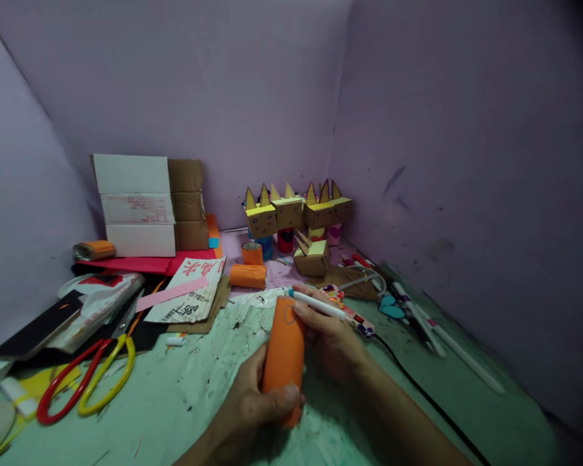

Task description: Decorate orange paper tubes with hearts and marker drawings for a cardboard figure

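Note:
My left hand [265,395] is wrapped round the lower part of an orange paper-covered tube [285,353], held tilted above the green table. Near the tube's upper end shows a small drawn outline, rounded in shape. A white pen with a blue tip [318,304] lies across the fingers of my right hand [333,333], which are closed on it. The blue tip points left, just above the tube's top edge. My right fingertips rest against the tube's upper right side.
Red-and-yellow scissors [90,382] lie at left beside papers and cardboard [189,291]. Orange rolls [247,276] and several cardboard animal heads [289,212] stand behind. A glue gun [357,320] with a black cord [418,388] and several pens [420,323] lie at right.

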`<state>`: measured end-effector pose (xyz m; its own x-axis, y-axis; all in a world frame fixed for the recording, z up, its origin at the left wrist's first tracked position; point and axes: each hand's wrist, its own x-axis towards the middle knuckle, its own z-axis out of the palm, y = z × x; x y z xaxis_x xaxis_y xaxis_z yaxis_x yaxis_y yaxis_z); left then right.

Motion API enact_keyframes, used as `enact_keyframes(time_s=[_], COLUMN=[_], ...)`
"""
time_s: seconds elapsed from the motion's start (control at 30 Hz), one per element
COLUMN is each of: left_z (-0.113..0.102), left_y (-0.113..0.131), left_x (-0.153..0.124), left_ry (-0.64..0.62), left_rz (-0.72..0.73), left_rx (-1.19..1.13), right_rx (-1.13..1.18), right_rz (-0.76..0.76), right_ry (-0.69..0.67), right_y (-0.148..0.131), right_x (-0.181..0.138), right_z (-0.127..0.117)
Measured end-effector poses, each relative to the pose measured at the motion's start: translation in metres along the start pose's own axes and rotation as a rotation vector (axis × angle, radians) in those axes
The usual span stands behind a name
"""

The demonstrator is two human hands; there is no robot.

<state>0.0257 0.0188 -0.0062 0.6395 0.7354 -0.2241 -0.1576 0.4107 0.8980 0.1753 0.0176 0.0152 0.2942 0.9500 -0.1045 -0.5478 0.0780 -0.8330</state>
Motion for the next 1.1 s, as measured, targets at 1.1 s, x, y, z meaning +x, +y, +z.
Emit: enact_keyframes(time_s=[1.1], left_z=[-0.007], left_y=[-0.011], left_x=[0.011], left_ry=[0.303], left_rz=[0.069], left_rx=[0.095], right_rx=[-0.961], right_rz=[-0.836], right_ry=[0.020], right_y=[0.004], right_x=[-0.015], right_z=[0.001])
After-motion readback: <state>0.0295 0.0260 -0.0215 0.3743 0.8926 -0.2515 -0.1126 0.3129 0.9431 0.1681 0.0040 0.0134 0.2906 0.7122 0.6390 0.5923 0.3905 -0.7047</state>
